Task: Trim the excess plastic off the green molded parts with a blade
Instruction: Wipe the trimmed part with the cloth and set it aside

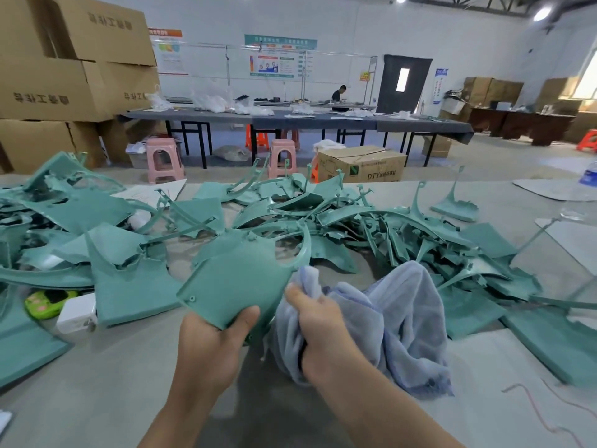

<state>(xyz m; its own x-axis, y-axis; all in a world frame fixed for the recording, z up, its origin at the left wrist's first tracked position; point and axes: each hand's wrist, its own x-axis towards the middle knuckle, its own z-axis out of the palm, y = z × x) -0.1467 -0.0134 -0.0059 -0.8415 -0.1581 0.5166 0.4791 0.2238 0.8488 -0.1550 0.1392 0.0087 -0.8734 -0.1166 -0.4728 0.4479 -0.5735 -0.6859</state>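
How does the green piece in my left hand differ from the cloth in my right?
The green part is rigid and smooth, the cloth soft and crumpled. The part is teal, the cloth pale blue. The part is lifted; the cloth sags onto the table. Both are hand-held.

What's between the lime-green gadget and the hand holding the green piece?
A white block lies beside the gadget; then bare table up to the left hand gripping the green piece. Head view.
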